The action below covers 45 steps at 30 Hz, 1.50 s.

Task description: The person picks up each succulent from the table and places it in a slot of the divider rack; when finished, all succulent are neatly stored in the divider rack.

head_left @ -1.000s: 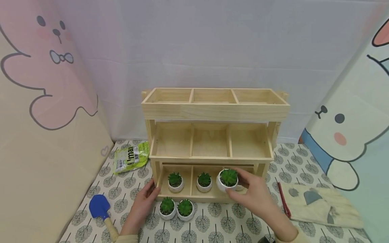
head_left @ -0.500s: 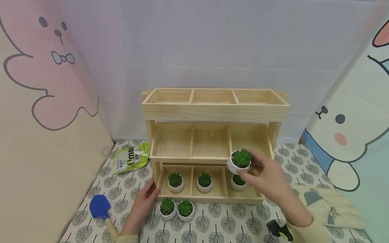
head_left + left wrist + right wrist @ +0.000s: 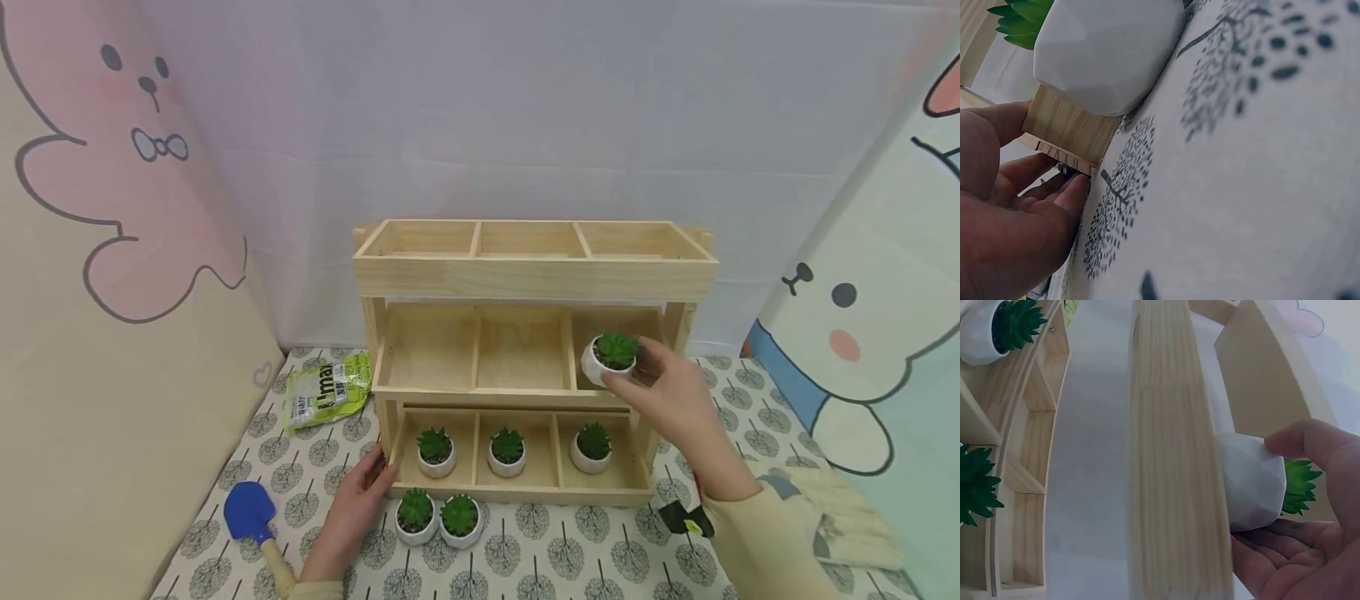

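Note:
A small potted succulent [image 3: 613, 353] in a white faceted pot is held by my right hand [image 3: 673, 397], thumb on one side and fingers on the other. It is at the right compartment of the middle tier of a wooden shelf [image 3: 534, 277]; the right wrist view shows the white pot [image 3: 1252, 481] beside the tier's front board. My left hand [image 3: 356, 502] grips the lower left corner of the shelf, thumb and fingers around the wooden end [image 3: 1069, 125]. Each bottom compartment holds one succulent: left [image 3: 436, 452], middle [image 3: 507, 452] and right [image 3: 592, 448].
Two more potted succulents [image 3: 416, 517] stand on the patterned tablecloth [image 3: 566, 557] before the shelf. A blue-headed toy shovel [image 3: 250, 510] and a green-yellow packet [image 3: 327, 390] lie at left. Pale cloth gloves [image 3: 847, 508] lie at right, partly behind the right sleeve.
My right hand has carried the succulent up and rightward from over the bottom right compartment to the middle tier, uncovering the pot below. The left hand has stayed at the shelf corner.

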{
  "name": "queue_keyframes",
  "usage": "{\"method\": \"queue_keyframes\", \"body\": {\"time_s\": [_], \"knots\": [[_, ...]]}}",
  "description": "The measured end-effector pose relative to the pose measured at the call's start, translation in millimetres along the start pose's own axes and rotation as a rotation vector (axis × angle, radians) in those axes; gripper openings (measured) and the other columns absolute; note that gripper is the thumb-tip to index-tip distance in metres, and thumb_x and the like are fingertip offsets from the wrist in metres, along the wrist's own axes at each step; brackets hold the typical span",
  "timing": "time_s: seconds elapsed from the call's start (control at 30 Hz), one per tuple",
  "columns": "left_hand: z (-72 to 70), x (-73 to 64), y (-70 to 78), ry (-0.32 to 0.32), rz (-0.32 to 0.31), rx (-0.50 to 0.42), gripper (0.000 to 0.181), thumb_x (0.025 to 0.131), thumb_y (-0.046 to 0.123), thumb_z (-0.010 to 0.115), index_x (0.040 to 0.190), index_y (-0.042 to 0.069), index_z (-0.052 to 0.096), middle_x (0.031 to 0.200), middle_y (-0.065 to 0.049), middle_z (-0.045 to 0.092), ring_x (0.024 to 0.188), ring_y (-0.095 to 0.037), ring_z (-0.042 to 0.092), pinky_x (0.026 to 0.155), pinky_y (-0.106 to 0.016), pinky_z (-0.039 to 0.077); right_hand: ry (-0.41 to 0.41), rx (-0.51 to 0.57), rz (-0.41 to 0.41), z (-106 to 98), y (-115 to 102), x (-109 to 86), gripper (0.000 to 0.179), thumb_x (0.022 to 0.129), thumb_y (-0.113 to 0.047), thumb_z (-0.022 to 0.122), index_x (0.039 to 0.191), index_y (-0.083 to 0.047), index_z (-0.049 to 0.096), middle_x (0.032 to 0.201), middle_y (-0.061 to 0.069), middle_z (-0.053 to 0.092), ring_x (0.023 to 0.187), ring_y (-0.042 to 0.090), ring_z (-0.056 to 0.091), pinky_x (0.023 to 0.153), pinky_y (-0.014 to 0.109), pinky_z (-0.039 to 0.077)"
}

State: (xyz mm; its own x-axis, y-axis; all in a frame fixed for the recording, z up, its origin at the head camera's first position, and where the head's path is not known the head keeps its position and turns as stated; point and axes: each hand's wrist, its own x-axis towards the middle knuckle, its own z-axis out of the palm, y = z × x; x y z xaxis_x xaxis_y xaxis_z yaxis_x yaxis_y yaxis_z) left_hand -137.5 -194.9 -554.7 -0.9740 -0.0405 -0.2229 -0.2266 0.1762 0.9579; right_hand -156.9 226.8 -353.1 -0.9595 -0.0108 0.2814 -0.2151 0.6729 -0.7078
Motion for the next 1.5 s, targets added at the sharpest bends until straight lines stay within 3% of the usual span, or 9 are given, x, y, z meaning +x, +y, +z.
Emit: {"method": "queue_keyframes", "body": {"time_s": [0.17,0.3,0.43,0.6,0.93,1.33,1.5], "knots": [[-0.1,-1.3,1.6,-0.002,0.01,-0.007,0.073,0.107,0.029,0.062,0.165,0.002,0.025,0.166,-0.022,0.031,0.151,-0.034,0.034,0.12,-0.039,0.034,0.006,-0.064,-0.021,6,12,11.2,0.06,0.091,-0.028,0.081,0.137,0.006,0.062,0.122,0.028,0.07,0.103,0.039,0.072,0.09,0.055,0.061],[-1.5,-2.5,1.5,-0.013,0.022,-0.011,0.074,0.107,0.028,0.062,0.164,0.0,0.024,0.165,-0.025,0.03,0.151,-0.036,0.033,0.119,-0.039,0.034,-0.003,-0.108,-0.048,10,17,17.5,0.061,0.089,-0.025,0.082,0.135,0.008,0.062,0.108,0.023,0.073,0.091,0.033,0.07,0.08,0.047,0.063],[-2.2,-2.4,1.0,-0.02,0.027,-0.008,0.076,0.107,0.03,0.063,0.165,0.001,0.023,0.166,-0.024,0.03,0.151,-0.036,0.033,0.119,-0.039,0.034,-0.014,-0.154,-0.042,11,17,21.5,0.052,0.088,-0.026,0.081,0.125,0.006,0.066,0.092,0.014,0.071,0.08,0.027,0.063,0.07,0.039,0.055],[-1.3,-2.4,1.0,-0.019,0.035,-0.008,0.075,0.107,0.029,0.063,0.165,0.001,0.025,0.165,-0.024,0.031,0.151,-0.036,0.033,0.12,-0.039,0.034,-0.037,-0.18,-0.019,9,16,24.0,0.048,0.088,-0.027,0.08,0.122,0.005,0.066,0.09,0.011,0.068,0.08,0.026,0.06,0.068,0.038,0.051],[-0.7,-3.4,2.1,-0.025,0.046,-0.017,0.073,0.107,0.026,0.062,0.164,0.0,0.024,0.165,-0.024,0.03,0.151,-0.036,0.032,0.12,-0.039,0.033,-0.085,-0.193,0.016,5,14,22.0,0.072,0.085,-0.025,0.081,0.142,0.01,0.054,0.116,0.029,0.069,0.1,0.041,0.067,0.087,0.059,0.059],[-0.2,-4.4,2.7,-0.001,0.041,0.016,0.073,0.107,0.028,0.063,0.164,0.001,0.026,0.166,-0.023,0.031,0.151,-0.035,0.034,0.12,-0.04,0.034,-0.1,-0.219,0.003,0,11,16.9,0.079,0.091,-0.031,0.082,0.148,0.012,0.047,0.134,0.037,0.059,0.12,0.055,0.058,0.101,0.068,0.05],[-0.4,-4.9,4.5,-0.009,0.034,0.01,0.074,0.107,0.029,0.063,0.164,0.0,0.024,0.166,-0.023,0.029,0.152,-0.036,0.032,0.12,-0.041,0.033,-0.101,-0.224,0.007,-1,10,14.6,0.079,0.092,-0.031,0.081,0.148,0.012,0.047,0.136,0.037,0.058,0.121,0.055,0.058,0.102,0.067,0.05]]}}
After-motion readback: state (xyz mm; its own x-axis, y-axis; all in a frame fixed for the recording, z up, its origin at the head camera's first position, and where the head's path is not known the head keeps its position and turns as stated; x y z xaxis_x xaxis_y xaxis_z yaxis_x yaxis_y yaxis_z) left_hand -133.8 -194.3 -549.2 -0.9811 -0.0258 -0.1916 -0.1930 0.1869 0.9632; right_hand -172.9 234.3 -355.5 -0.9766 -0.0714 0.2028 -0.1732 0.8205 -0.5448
